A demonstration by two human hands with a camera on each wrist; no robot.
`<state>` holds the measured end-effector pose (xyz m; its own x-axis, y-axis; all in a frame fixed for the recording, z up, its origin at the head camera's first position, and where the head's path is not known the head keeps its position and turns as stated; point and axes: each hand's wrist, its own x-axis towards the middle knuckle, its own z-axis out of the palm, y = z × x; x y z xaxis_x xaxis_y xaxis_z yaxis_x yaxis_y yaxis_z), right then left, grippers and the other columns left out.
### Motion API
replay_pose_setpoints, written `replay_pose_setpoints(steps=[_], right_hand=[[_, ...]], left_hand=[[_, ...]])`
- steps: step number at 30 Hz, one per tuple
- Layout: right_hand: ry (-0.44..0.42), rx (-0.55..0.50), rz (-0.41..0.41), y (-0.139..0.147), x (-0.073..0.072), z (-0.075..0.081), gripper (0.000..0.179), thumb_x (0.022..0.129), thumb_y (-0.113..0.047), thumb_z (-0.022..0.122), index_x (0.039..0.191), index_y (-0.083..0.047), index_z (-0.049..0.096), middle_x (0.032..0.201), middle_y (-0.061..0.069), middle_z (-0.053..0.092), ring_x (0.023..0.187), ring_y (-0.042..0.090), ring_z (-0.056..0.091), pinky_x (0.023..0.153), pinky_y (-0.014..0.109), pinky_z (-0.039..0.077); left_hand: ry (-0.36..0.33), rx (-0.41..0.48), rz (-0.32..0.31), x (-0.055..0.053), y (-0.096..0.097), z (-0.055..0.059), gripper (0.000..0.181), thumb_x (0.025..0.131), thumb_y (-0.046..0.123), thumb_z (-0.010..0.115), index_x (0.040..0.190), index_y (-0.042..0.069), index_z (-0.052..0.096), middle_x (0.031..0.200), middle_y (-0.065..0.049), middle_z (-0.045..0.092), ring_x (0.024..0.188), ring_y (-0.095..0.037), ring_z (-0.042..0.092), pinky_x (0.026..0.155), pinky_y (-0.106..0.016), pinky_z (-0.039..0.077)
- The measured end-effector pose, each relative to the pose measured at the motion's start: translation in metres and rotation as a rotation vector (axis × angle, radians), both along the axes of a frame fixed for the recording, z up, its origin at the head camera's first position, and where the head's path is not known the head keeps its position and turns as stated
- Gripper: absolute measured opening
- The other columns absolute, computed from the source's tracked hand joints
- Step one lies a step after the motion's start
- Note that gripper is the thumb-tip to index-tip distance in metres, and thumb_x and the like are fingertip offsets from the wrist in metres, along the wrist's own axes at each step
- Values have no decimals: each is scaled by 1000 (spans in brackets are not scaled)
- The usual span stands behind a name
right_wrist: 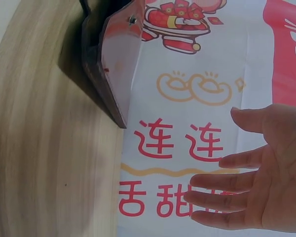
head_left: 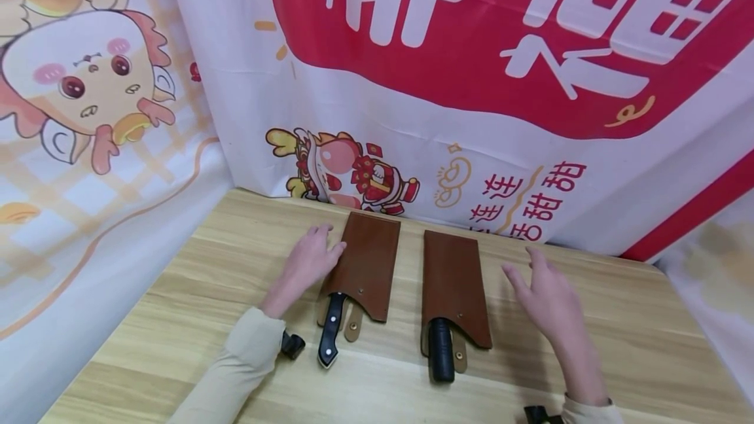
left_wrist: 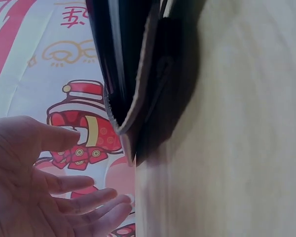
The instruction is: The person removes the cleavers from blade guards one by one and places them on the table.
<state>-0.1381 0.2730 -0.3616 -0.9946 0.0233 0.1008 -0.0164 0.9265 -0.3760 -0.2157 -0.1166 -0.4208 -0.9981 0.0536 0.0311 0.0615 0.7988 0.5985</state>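
Near the desk's [head_left: 624, 319] far edge lay two sheaths [head_left: 372, 254] [head_left: 452, 273], two handles [head_left: 332, 327] [head_left: 441, 351] protruding. Left hand [head_left: 311, 258] and right hand [head_left: 546, 296] hovered, fingers spread.

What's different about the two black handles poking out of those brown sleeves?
The left handle shows pale studs; the right handle shows none. The left handle looks slimmer, the right handle thicker. The left handle flares into an angular end, while the right handle ends bluntly. Both are black and stick out of brown sleeves, the left sleeve and right sleeve.

Red "连连" [right_wrist: 180, 140] on white cloth [head_left: 424, 133]
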Motion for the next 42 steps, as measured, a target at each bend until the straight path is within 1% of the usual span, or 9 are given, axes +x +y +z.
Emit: replay_pose_setpoints(steps=[5,9,12,16,20,26,30,36,42], right_hand=[[15,6,11,-5,-1,0,79,108,-55,43,151,11,35,134,43,53,121,62,52,96,72,43],[1,3,19,-11,-3,1,79,108,-55,44,152,10,36,134,42,54,120,61,53,95,72,45],[-6,-7,28,-18,-4,1,79,107,-55,45,152,10,36,134,42,53,122,60,52,97,71,44],[26,-17,39,-25,-4,1,74,108,-51,49,150,9,40,132,40,57,121,58,54,97,70,45],[66,-27,46,-33,-5,2,68,108,-46,52,147,9,46,129,37,61,118,56,57,96,68,46],[102,-40,59,-44,-6,5,61,108,-43,53,141,9,52,126,34,64,114,53,61,94,66,49],[103,-46,69,-51,-7,7,58,108,-41,54,138,9,55,125,32,65,113,51,62,93,65,50],[86,-54,71,-61,-10,10,53,107,-38,57,136,7,56,126,30,66,114,48,63,92,62,52],[120,-46,84,-71,-12,10,50,106,-37,60,131,7,60,117,27,70,103,43,67,84,59,55]], left_hand=[[-41,28,-3,-1,0,-2,56,104,28,64,146,-6,48,138,-28,56,122,-41,59,99,-53,53],[-60,54,-9,-2,-1,-4,56,104,28,65,145,-6,49,137,-27,58,122,-40,59,99,-52,53],[-73,87,-13,-3,-2,-5,55,103,26,66,144,-7,49,136,-27,59,122,-40,60,98,-51,54],[-107,142,-18,-4,-4,-7,55,103,24,66,145,-7,48,132,-27,61,118,-39,62,95,-50,56],[-154,194,-9,-4,-4,-7,56,103,24,67,146,-6,48,127,-25,64,107,-35,65,89,-46,58],[-204,272,-2,-5,-5,-11,56,103,23,67,147,-4,47,121,-22,66,77,-24,67,69,-35,58],[-214,309,6,-5,-5,-12,58,102,23,69,148,-4,45,121,-23,66,75,-24,67,63,-33,58],[-227,315,16,-6,-5,-13,66,98,21,74,150,-3,42,121,-23,67,78,-25,68,63,-34,59],[-230,281,-1,-7,-4,-14,77,92,22,82,152,-2,40,111,-18,65,67,-21,62,58,-31,54]])
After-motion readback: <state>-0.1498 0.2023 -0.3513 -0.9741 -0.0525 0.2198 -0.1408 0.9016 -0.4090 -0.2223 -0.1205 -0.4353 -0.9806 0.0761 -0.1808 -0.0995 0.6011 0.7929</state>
